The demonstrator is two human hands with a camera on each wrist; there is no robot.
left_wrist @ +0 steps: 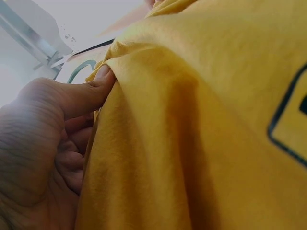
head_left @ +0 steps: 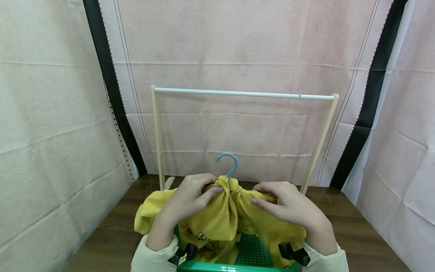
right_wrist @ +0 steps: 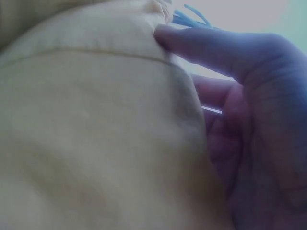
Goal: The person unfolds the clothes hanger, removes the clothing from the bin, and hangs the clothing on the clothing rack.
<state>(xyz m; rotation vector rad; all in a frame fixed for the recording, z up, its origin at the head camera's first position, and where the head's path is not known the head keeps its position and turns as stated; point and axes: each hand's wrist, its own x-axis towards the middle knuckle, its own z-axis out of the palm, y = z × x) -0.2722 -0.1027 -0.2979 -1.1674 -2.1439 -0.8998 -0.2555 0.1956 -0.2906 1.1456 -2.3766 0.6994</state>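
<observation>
A yellow top (head_left: 214,223) with a small dark printed mark hangs bunched on a blue clothes hanger (head_left: 232,166), whose hook rises above the gathered neck. My left hand (head_left: 192,198) pinches the cloth just left of the neck, the thumb in front, as the left wrist view shows with the thumb (left_wrist: 98,84) on a fold. On the other side, my right hand (head_left: 289,200) holds the shoulder cloth between thumb and fingers. In the right wrist view the thumb (right_wrist: 201,45) lies on the fabric near the hanger. Most of the hanger is hidden inside the top.
Behind the top stands a rack with a white crossbar (head_left: 238,93) and cream uprights (head_left: 158,139). A green basket (head_left: 255,251) with a perforated inside sits beneath the top, at the front of the wooden table (head_left: 112,226). Pale cloth curtains (head_left: 61,113) enclose the table.
</observation>
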